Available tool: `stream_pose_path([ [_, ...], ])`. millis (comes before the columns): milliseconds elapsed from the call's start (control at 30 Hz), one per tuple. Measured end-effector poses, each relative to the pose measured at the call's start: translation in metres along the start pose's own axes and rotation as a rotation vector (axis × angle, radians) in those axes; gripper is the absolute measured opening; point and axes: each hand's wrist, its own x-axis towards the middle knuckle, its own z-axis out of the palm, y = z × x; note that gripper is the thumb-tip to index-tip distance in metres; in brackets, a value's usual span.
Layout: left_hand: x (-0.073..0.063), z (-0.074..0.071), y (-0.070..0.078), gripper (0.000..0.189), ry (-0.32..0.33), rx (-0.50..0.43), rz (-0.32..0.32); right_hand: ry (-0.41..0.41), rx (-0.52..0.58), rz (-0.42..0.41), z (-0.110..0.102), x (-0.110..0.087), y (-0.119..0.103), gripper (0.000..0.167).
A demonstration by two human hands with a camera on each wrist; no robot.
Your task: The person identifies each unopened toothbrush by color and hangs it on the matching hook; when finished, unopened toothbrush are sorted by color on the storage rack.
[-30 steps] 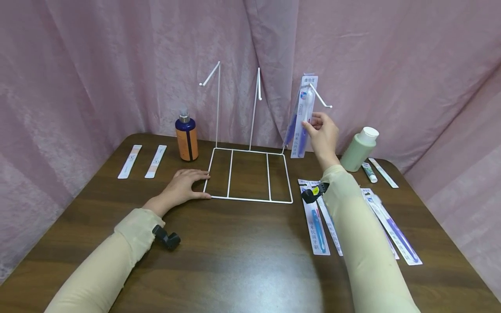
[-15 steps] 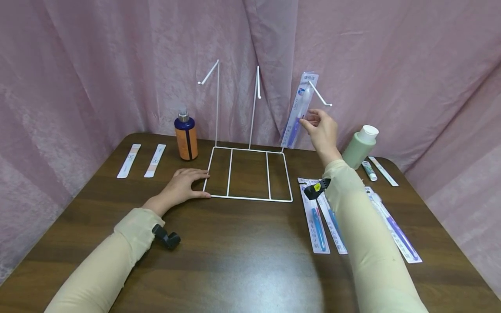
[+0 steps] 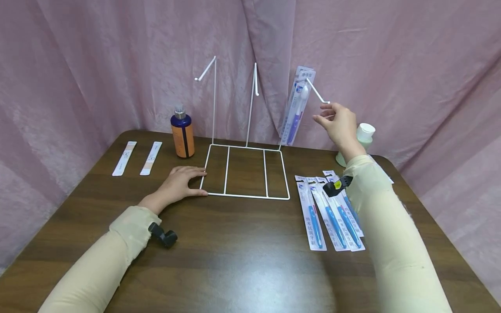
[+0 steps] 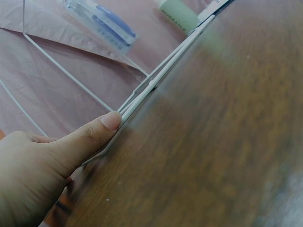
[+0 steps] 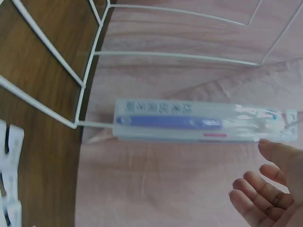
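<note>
Two or more packaged toothbrushes with purple handles (image 3: pixel 297 111) hang overlapped on the right hook (image 3: pixel 318 90) of a white wire rack (image 3: pixel 250 196). My right hand (image 3: pixel 339 126) holds nothing, its fingers loosely bent just below that hook's tip. In the right wrist view, the thumb (image 5: pixel 279 151) lies close to the top end of the front package (image 5: pixel 170 122). My left hand (image 3: pixel 178 184) rests at the rack's front left corner, thumb on the front wire and fingers over the left wire. The left wrist view shows the thumb (image 4: pixel 106 124) lying against the wire.
Several packaged toothbrushes with blue handles (image 3: pixel 315 224) lie fanned on the table right of the rack. An orange and blue bottle (image 3: pixel 182 137) stands behind it on the left, near two slim sachets (image 3: pixel 124 158). A green bottle (image 3: pixel 365 134) is partly hidden behind my right wrist.
My right hand has let go of the packaged toothbrush and moved right, away from it. The package now hangs tilted against the one behind. My left hand stays at the rack's corner.
</note>
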Motion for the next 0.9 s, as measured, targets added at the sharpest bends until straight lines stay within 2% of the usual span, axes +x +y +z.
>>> stream_pose_path([
  [400,0.001,-0.001,0.003,0.074,-0.013,0.010,-0.008,-0.171,-0.162,-0.030,-0.052,-0.021,0.018,0.041],
  [733,0.001,-0.003,0.003,0.075,-0.019,0.013,-0.009,-0.300,-0.264,-0.044,-0.080,-0.049,0.046,0.041],
  [900,0.001,-0.002,0.003,0.074,-0.015,0.006,-0.003,-0.335,-0.296,-0.022,-0.091,-0.067,0.064,0.043],
])
